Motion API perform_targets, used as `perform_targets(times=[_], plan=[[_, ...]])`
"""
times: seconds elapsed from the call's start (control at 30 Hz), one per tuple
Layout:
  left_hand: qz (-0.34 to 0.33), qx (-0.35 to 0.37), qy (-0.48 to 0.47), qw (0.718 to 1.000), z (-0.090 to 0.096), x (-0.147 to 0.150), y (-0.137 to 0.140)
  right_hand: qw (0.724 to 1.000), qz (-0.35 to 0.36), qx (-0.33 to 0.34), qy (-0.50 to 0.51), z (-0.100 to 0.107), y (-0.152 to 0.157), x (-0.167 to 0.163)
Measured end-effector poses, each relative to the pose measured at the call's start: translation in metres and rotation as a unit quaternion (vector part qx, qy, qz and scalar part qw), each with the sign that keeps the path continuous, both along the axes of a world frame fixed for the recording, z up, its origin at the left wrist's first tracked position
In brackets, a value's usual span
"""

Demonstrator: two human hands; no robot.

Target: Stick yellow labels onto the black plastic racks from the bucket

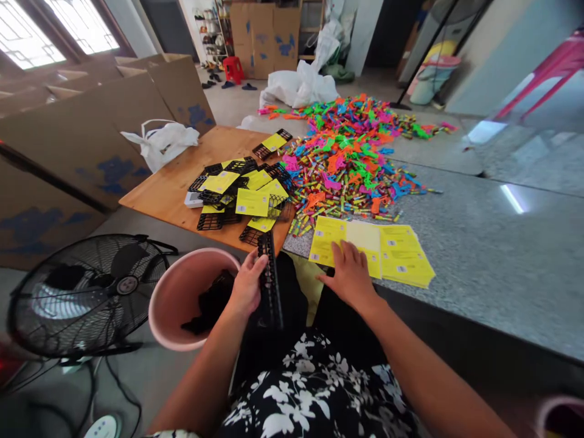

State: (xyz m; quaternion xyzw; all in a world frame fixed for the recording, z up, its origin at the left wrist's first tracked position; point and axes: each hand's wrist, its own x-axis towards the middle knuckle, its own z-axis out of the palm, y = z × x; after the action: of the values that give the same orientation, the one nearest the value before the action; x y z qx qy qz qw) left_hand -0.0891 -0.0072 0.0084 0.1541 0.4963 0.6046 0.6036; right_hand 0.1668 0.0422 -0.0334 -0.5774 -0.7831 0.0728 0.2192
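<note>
My left hand [249,283] grips a black plastic lattice rack [270,277], held on edge over my lap. At the table's front edge my right hand [351,274] rests on yellow printed cards [328,234], fingers slightly spread. More yellow cards [406,255] lie stacked to its right, and a pale blank patch shows between them. On the wooden board, beyond my left hand, black lattice racks [210,220] lie piled with yellow cards [252,202] on or in them. What lies under my right palm is hidden.
Colourful plastic toy guns [351,152] and small striped tubes [314,201] are heaped on the grey stone table [483,243]. A pink bucket [166,304] with black pieces inside stands left of my knees, beside a black fan [91,295]. Cardboard boxes [104,128] line the left.
</note>
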Motion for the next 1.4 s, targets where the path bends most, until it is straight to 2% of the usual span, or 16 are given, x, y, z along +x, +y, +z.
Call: perform_targets(times=[0.07, 0.17, 0.33, 0.4, 0.57, 0.63, 0.7, 0.73, 0.8, 0.87, 0.93, 1.0, 1.03, 1.1, 1.2, 1.4], plan=[[-0.025, -0.005, 0.026, 0.999, 0.001, 0.011, 0.004, 0.999, 0.02, 0.001, -0.031, -0.011, -0.013, 0.015], [-0.049, -0.025, 0.04, 0.998, 0.003, 0.023, 0.011, 0.999, 0.032, 0.021, -0.014, -0.009, -0.017, 0.032], [-0.09, -0.057, -0.044, 0.993, 0.008, 0.023, 0.026, 0.985, -0.015, 0.106, 0.138, 0.019, -0.017, 0.062], [-0.126, -0.045, -0.079, 0.988, 0.009, 0.022, 0.032, 0.968, -0.029, 0.1, 0.228, 0.031, -0.017, 0.072], [-0.195, -0.024, -0.088, 0.977, 0.009, 0.043, 0.039, 0.888, 0.008, -0.04, 0.458, 0.05, -0.022, 0.078], [-0.193, -0.043, -0.084, 0.977, 0.008, 0.054, 0.038, 0.856, 0.041, -0.115, 0.503, 0.048, -0.024, 0.076], [-0.184, -0.058, -0.095, 0.977, 0.006, 0.061, 0.037, 0.841, 0.069, -0.182, 0.505, 0.042, -0.024, 0.076], [-0.18, -0.064, -0.101, 0.976, 0.005, 0.063, 0.036, 0.845, 0.073, -0.201, 0.491, 0.039, -0.023, 0.078], [-0.17, -0.07, -0.103, 0.978, 0.004, 0.065, 0.034, 0.874, 0.042, -0.194, 0.444, 0.036, -0.018, 0.084], [-0.148, -0.055, -0.093, 0.983, 0.002, 0.066, 0.032, 0.912, -0.037, -0.114, 0.391, 0.039, -0.013, 0.089], [-0.124, -0.032, -0.089, 0.988, 0.002, 0.068, 0.029, 0.936, -0.099, 0.004, 0.339, 0.051, -0.011, 0.086], [-0.112, -0.022, -0.091, 0.989, 0.002, 0.074, 0.025, 0.948, -0.092, 0.092, 0.291, 0.065, -0.013, 0.071], [-0.113, -0.021, -0.092, 0.989, 0.003, 0.077, 0.024, 0.953, -0.067, 0.108, 0.274, 0.071, -0.015, 0.06], [-0.123, -0.02, -0.099, 0.987, 0.005, 0.084, 0.02, 0.964, -0.023, 0.108, 0.24, 0.078, -0.02, 0.034], [-0.151, -0.005, -0.121, 0.981, 0.006, 0.092, 0.014, 0.973, -0.026, 0.094, 0.209, 0.076, -0.022, 0.0], [-0.192, 0.022, -0.158, 0.968, 0.007, 0.09, 0.008, 0.955, -0.033, 0.082, 0.284, 0.073, -0.022, -0.017]])
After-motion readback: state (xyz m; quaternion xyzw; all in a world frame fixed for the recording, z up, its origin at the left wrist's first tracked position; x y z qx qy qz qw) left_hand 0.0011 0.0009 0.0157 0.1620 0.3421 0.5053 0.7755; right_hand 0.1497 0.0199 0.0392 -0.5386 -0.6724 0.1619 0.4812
